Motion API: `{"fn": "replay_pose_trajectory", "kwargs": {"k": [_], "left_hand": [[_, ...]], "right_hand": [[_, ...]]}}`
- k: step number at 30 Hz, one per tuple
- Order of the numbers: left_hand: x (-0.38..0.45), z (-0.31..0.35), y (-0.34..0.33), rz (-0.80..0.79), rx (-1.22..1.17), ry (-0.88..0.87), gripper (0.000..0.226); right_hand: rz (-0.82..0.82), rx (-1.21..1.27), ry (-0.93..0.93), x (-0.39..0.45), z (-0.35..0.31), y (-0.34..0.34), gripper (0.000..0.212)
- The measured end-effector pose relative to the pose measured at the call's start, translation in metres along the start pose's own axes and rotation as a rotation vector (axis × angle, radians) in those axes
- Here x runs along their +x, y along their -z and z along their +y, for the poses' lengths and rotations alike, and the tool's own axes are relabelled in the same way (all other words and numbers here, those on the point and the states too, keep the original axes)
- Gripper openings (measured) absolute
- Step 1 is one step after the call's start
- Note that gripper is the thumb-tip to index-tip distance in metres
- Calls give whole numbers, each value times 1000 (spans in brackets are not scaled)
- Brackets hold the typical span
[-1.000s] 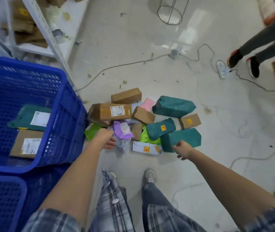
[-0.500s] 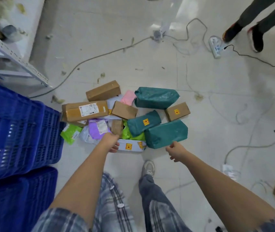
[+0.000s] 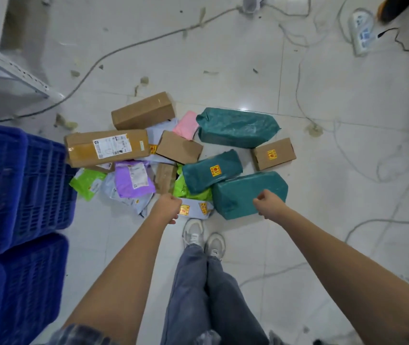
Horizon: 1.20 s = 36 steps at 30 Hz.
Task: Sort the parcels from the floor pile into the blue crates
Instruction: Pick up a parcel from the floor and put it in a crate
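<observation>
Hands over parcel pile, nothing lifted

Head view: parcel pile (image 3: 178, 155) sits on white tiled floor (image 3: 248, 70), centre of frame, just ahead of person's two sneakers (image 3: 203, 237). Left hand (image 3: 166, 207) hangs at 6 o'clock edge of pile, fingers curled under, over near end of pale blue mailer (image 3: 194, 209) with yellow stickers; whether it actually grips anything cannot be told, fingertips hidden. Right hand (image 3: 269, 204) sits over near edge of large teal parcel (image 3: 248, 192) at 4 o'clock of pile, fingers curled in, looks like loose fist; contact or grip on teal wrap cannot be told.

Pile contents: long taped brown box (image 3: 106, 148) with white label at 9 o'clock, plain brown box (image 3: 143, 110) at 11 o'clock, pink mailer (image 3: 186, 124) at 12, big teal bag (image 3: 236, 128) at 1 o'clock, small brown box (image 3: 273, 153) with yellow sticker at 3 o'clock and set slightly apart. Middle: small brown box (image 3: 178, 148), teal parcel with sticker (image 3: 211, 170). Purple mailer (image 3: 133, 179) and green mailer (image 3: 87, 183) at 8 o'clock, green one just beside crate wall.

Blue crates (image 3: 16, 195) at frame left, two stacked or side by side along 9 o'clock edge; insides not visible. Loose cables (image 3: 298, 70) trail across floor at 12 to 3 o'clock; power strip (image 3: 361, 33) at 1 o'clock corner. White shelf frame (image 3: 11, 68) at 10 o'clock.
</observation>
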<state>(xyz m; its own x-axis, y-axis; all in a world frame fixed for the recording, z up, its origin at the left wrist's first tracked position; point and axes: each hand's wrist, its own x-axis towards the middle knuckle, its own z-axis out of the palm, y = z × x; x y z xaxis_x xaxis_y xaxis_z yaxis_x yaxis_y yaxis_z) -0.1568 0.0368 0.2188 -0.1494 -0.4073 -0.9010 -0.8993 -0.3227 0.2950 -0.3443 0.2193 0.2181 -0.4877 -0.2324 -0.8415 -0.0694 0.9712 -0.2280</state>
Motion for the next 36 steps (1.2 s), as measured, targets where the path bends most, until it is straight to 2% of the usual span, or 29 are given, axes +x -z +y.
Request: {"fn": "replay_pose_trajectory", "kwargs": {"k": [3,6,9,10,12,14,16,18,21,25,27,31,33,36], "left_hand": [[40,-13,-21,45,267,-69,27],[80,-34,-50,-15,395,-132,27],[127,-54,-76,23,190,-73,10],[144,-64,-85,66,219,-105,11],[172,-85,-100,26,417,-221,15],[209,-99,-111,38,563,-322,34],[252,-100,-117,131,438,-295,42],[297,-89,-121,262,326,-204,45],[350,-75,-129,314,236,-136,49],[390,-68,-146,328,152,-123,51],[398,-67,-153,310,122,-147,48],[397,-62,-155,243,-8,-215,40],[389,-59,-151,179,-124,-207,32],[363,-54,-139,131,-381,-182,18]], "right_hand": [[3,-63,2,42,5,-5,16],[33,-75,-26,88,11,-15,18],[209,47,8,130,21,-36,20],[278,102,40,143,24,-44,21],[370,157,112,168,27,-60,22],[423,182,203,203,26,-70,24],[420,150,278,251,21,-72,24],[325,-1,267,304,15,-71,26],[139,-167,137,373,12,-72,37],[61,-206,-23,428,17,-84,56],[-20,-150,-71,441,20,-93,59],[-108,136,-97,443,14,-105,28],[-96,233,-80,432,7,-105,33],[33,368,-107,401,-6,-97,51]]}}
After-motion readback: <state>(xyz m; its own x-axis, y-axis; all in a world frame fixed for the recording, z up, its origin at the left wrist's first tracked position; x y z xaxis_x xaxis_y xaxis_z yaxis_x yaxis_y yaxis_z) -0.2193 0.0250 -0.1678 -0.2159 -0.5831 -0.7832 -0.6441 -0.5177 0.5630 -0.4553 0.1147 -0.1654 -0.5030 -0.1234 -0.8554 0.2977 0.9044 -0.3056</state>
